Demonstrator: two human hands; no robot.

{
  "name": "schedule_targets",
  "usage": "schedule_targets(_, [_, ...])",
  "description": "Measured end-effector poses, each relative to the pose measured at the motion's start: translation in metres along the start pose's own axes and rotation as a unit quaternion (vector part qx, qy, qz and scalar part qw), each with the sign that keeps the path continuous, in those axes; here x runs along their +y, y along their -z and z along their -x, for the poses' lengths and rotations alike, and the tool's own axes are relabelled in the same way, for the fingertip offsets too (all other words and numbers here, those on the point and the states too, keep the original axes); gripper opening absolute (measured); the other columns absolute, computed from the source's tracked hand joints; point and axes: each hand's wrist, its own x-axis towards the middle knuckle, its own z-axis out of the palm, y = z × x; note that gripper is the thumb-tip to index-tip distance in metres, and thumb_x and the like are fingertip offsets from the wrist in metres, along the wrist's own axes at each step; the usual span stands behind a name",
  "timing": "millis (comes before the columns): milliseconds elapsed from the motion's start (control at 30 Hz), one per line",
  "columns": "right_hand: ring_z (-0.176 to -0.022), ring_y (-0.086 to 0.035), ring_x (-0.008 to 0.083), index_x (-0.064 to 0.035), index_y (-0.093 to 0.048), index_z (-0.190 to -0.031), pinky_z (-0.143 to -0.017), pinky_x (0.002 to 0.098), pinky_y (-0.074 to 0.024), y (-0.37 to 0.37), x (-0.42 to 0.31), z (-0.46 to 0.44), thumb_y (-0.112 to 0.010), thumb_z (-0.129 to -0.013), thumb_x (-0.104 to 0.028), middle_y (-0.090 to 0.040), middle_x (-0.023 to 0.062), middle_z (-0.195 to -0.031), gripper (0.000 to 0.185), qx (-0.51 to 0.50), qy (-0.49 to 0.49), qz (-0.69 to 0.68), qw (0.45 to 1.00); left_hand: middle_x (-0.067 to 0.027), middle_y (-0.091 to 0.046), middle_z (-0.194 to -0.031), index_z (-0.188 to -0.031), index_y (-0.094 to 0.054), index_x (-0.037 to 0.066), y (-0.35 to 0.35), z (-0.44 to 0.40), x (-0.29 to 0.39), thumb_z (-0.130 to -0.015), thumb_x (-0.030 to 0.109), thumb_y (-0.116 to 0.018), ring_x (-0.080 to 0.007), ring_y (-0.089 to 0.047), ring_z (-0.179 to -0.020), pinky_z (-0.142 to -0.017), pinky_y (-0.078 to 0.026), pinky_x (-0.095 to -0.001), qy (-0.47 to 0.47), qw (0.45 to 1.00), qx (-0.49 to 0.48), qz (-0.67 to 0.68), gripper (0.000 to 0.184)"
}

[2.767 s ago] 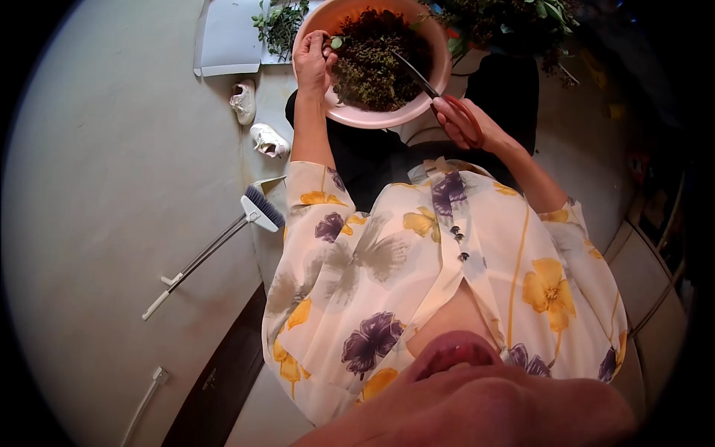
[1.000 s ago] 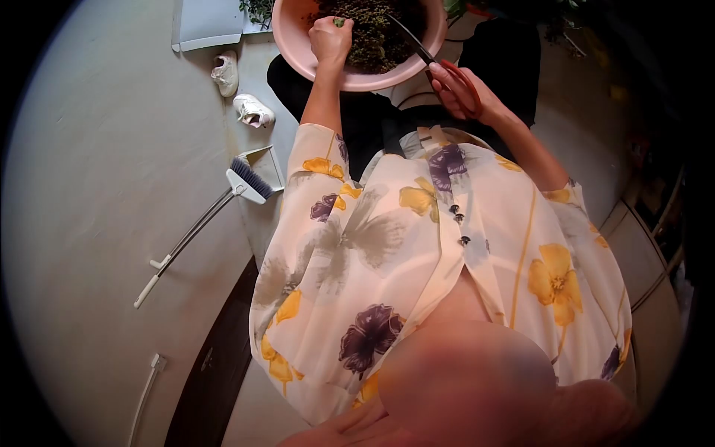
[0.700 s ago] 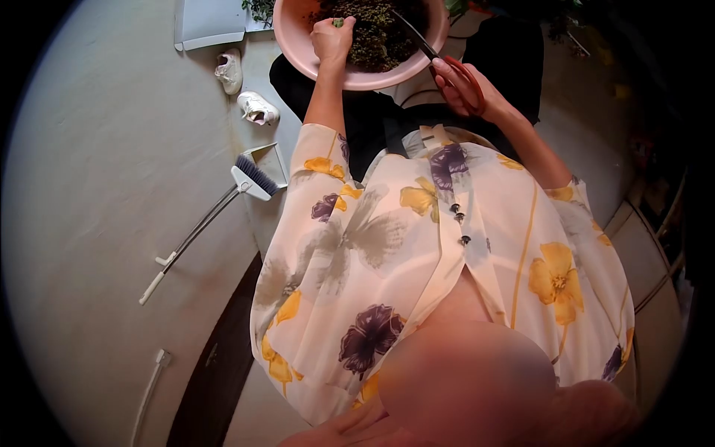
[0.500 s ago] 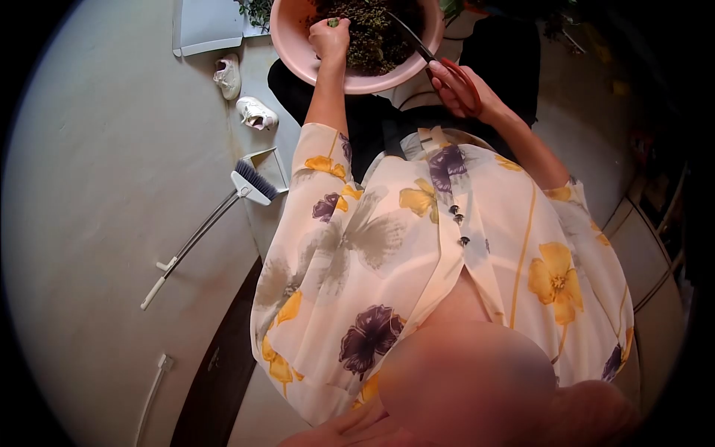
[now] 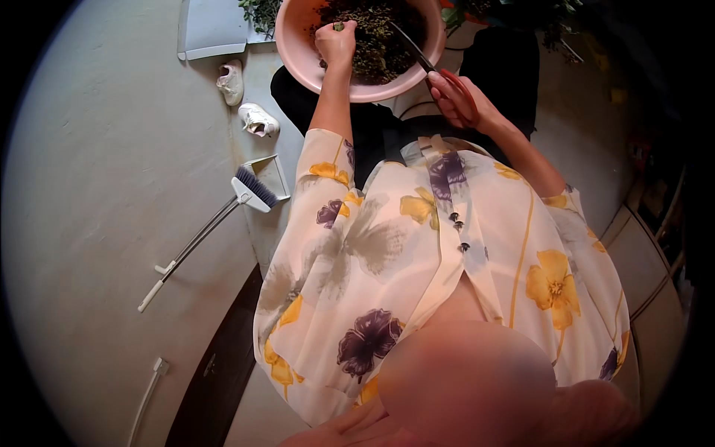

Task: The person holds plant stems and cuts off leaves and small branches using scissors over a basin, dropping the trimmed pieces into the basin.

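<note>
Clearly, near the upper middle, your left hand (image 5: 336, 46) pinches a green scrap (image 5: 339, 27) over the pink basin (image 5: 363, 93); the basin sits at your lap, probably to keep its dark sprigs (image 5: 382, 54) within easy reach; to the right, your right hand (image 5: 480, 110) curls around the handles of the scissors (image 5: 418, 56); their long axis slants, blades toward the upper left above the sprigs, handles lower right, likely for ready control.

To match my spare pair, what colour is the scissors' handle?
The handle is red; head view.
</note>
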Motion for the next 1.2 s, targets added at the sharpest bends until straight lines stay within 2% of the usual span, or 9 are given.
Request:
schedule_targets(300, [-0.039, -0.038, 0.0074, -0.0102, -0.05, -0.073, -0.037, 0.0223, -0.0316, -0.001, -0.003, 0.001, -0.056, -0.089, -0.068, -0.038, -0.0053, -0.051, 0.061, 0.014, -0.002, 0.006, 1.0, -0.0104, -0.07, -0.069, -0.083, -0.074, 0.0, 0.052, -0.003, 0.0, -0.08, 0.02, -0.07, -0.0183, -0.064, -0.055, -0.055, -0.051, -0.0327, -0.101, 0.995, 0.015, -0.011, 0.021])
schedule_targets(400, [-0.039, -0.038, 0.0074, -0.0105, -0.05, -0.073, -0.037, 0.0227, -0.0323, 0.0, -0.003, 0.001, -0.055, -0.089, -0.068, -0.038, -0.0053, -0.051, 0.06, 0.012, -0.005, 0.004, 1.0, -0.0091, -0.073, -0.075, -0.094, -0.069, -0.001, 0.07, 0.0, 0.01, -0.088, 0.009, -0.067, -0.0061, -0.051, -0.045, -0.04, -0.038, -0.0215, 0.031, 0.963, -0.122, 0.238, 0.012])
schedule_targets(633, [-0.039, -0.039, 0.0073, -0.0105, -0.049, -0.073, -0.036, 0.0222, -0.0323, -0.001, 0.001, 0.001, -0.057, -0.089, -0.068, -0.039, -0.0051, -0.051, 0.06, 0.007, -0.003, 0.006, 1.0, -0.0148, -0.072, -0.089, -0.101, -0.063, 0.0, 0.085, -0.006, 0.012, -0.089, 0.005, -0.063, -0.0079, -0.057, -0.056, -0.045, -0.04, -0.022, 0.04, 0.925, -0.194, 0.326, 0.012])
schedule_targets(700, [-0.038, -0.039, 0.0072, -0.0104, -0.049, -0.073, -0.036, 0.0222, -0.0321, -0.001, 0.001, 0.0, -0.057, -0.088, -0.068, -0.039, -0.0051, -0.051, 0.06, 0.0, -0.002, 0.002, 1.0, -0.0158, -0.071, -0.093, -0.103, -0.062, 0.0, 0.086, -0.003, 0.01, -0.09, 0.001, -0.061, -0.0092, -0.058, -0.062, -0.048, -0.043, -0.0224, 0.037, 0.888, -0.294, 0.351, 0.014])
schedule_targets(900, [-0.038, -0.039, 0.0074, -0.0102, -0.049, -0.073, -0.036, 0.0224, -0.0323, -0.001, 0.002, 0.0, -0.056, -0.088, -0.069, -0.04, -0.0048, -0.052, 0.061, 0.006, -0.006, 0.003, 1.0, -0.0114, -0.066, -0.093, -0.107, -0.061, -0.002, 0.071, 0.005, -0.011, -0.089, -0.003, -0.057, -0.0107, -0.055, -0.067, -0.053, -0.041, -0.0233, 0.103, 0.832, -0.371, 0.4, 0.018])
schedule_targets(1033, [-0.039, -0.04, 0.0076, -0.0097, -0.049, -0.073, -0.037, 0.0226, -0.0329, -0.001, -0.001, 0.001, -0.055, -0.089, -0.069, -0.04, -0.0046, -0.052, 0.062, 0.01, 0.007, 0.024, 1.0, -0.004, -0.064, -0.083, -0.097, -0.064, 0.001, 0.059, 0.011, -0.003, -0.09, 0.007, -0.065, -0.0087, -0.05, -0.062, -0.051, -0.037, -0.0231, 0.131, 0.851, -0.366, 0.353, 0.009])
schedule_targets(1100, [-0.039, -0.04, 0.0077, -0.0096, -0.049, -0.073, -0.037, 0.0227, -0.0331, -0.003, -0.004, 0.002, -0.054, -0.089, -0.069, -0.04, -0.0046, -0.052, 0.062, 0.008, 0.007, 0.02, 1.0, -0.0061, -0.068, -0.072, -0.092, -0.07, 0.004, 0.047, 0.008, -0.011, -0.089, 0.016, -0.068, -0.0128, -0.059, -0.062, -0.057, -0.046, -0.0286, 0.071, 0.947, -0.289, 0.124, 0.013])
schedule_targets(1133, [-0.039, -0.038, 0.0073, -0.0105, -0.05, -0.075, -0.037, 0.023, -0.0302, -0.005, -0.006, 0.004, -0.052, -0.093, -0.063, -0.038, -0.0057, -0.052, 0.056, 0.016, 0.004, 0.023, 1.0, -0.0116, -0.07, -0.07, -0.091, -0.074, 0.003, 0.037, 0.01, -0.014, -0.086, 0.026, -0.071, -0.02, -0.067, -0.067, -0.064, -0.052, -0.0343, -0.106, 0.978, -0.181, -0.013, 0.024])
schedule_targets(1200, [-0.039, -0.036, 0.007, -0.0114, -0.05, -0.077, -0.037, 0.0233, -0.0273, -0.007, -0.01, 0.006, -0.051, -0.097, -0.057, -0.037, -0.0069, -0.051, 0.05, 0.025, 0.002, 0.025, 0.999, -0.0194, -0.072, -0.084, -0.096, -0.076, 0.006, 0.032, 0.015, -0.005, -0.08, 0.036, -0.074, -0.0328, -0.071, -0.081, -0.074, -0.055, -0.042, -0.139, 0.974, -0.139, -0.114, 0.034])
